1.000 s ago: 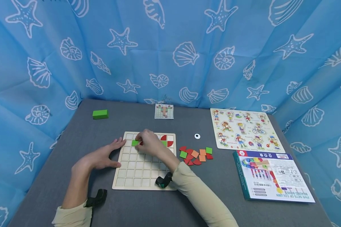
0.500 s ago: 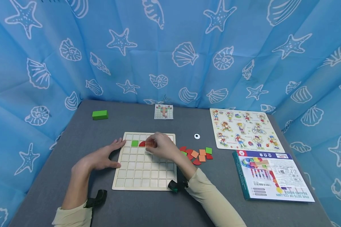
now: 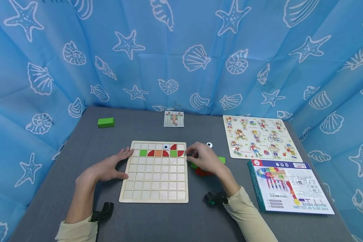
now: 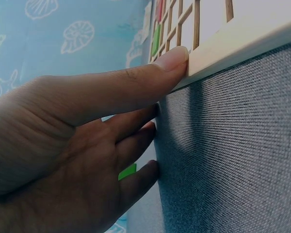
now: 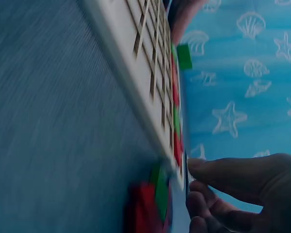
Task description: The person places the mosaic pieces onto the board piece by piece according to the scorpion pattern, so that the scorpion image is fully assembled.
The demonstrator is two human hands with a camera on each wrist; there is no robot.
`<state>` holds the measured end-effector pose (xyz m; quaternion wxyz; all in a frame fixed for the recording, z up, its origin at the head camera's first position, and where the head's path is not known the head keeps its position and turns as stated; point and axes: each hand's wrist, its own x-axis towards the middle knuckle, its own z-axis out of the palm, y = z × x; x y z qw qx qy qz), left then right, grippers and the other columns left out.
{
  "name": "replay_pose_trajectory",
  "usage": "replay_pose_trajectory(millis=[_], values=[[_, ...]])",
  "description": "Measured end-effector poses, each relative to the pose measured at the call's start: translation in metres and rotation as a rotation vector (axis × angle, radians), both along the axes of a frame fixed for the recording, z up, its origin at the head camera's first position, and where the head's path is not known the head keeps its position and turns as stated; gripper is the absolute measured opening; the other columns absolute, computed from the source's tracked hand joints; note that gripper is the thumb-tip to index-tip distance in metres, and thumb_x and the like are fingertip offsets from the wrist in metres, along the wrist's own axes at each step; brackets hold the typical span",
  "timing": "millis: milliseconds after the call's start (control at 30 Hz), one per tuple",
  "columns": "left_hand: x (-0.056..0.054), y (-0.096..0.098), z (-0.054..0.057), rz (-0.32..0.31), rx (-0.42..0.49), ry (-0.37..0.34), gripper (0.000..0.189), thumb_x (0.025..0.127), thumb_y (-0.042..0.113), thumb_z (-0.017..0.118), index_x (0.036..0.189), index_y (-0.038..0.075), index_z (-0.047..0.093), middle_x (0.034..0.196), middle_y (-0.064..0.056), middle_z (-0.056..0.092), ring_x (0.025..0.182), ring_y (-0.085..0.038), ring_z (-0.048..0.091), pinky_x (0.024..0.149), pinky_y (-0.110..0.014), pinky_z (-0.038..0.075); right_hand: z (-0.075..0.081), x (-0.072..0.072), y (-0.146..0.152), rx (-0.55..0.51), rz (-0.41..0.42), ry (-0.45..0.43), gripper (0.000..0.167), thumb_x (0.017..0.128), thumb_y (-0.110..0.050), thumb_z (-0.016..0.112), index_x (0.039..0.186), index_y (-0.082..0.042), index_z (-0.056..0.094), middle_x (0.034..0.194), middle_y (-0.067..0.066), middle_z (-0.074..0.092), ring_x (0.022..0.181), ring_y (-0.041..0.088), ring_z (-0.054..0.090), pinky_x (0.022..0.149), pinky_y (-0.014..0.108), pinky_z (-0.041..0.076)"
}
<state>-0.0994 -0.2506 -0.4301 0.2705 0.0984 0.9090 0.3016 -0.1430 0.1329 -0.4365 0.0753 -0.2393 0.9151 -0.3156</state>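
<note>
A wooden grid board [image 3: 148,176] lies on the grey table. Its second row bears a green square [image 3: 143,153], a red quarter-circle [image 3: 151,153], an orange square [image 3: 158,153] and more red and green tiles. A white eye tile [image 3: 166,147] sits in the top row. My left hand [image 3: 107,167] rests at the board's left edge, thumb on the rim, fingers spread. Past the right edge is my right hand [image 3: 206,158], fingers loosely bent, with no tile visible in them. It partly covers loose red tiles [image 3: 203,172] and green ones.
A small pattern card [image 3: 173,119] lies behind the board, and a green block [image 3: 106,122] at the back left. At the right are a picture puzzle board [image 3: 260,137] and a boxed set [image 3: 291,186]. Another eye tile [image 3: 209,145] lies beyond the right hand.
My right hand has moved right, off the board to the loose tiles. An orange square now shows in the second row, between two red quarter-circles. The left hand has stayed put.
</note>
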Motion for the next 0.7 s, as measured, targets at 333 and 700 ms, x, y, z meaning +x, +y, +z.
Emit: replay_pose_trajectory(millis=[333, 700], values=[[-0.001, 0.0, -0.001, -0.007, -0.005, -0.004, 0.105, 0.092, 0.022, 0.088, 0.174, 0.011, 0.023, 0.18, -0.029, 0.01, 0.167, -0.055, 0.009, 0.128, -0.078, 0.02, -0.003, -0.003, 0.026, 0.081, -0.033, -0.048, 0.016, 0.096, -0.006, 0.079, 0.111, -0.005, 0.082, 0.108, 0.011, 0.077, 0.091, 0.017, 0.067, 0.084, 0.038, 0.056], [-0.001, 0.0, -0.001, -0.005, -0.01, 0.0, 0.105, 0.092, 0.022, 0.088, 0.174, 0.011, 0.023, 0.18, -0.029, 0.01, 0.167, -0.055, 0.009, 0.128, -0.077, 0.02, -0.009, -0.011, 0.029, 0.063, -0.031, -0.044, 0.013, 0.099, -0.012, 0.077, 0.109, -0.006, 0.082, 0.097, 0.007, 0.076, 0.085, 0.013, 0.066, 0.078, 0.032, 0.056]])
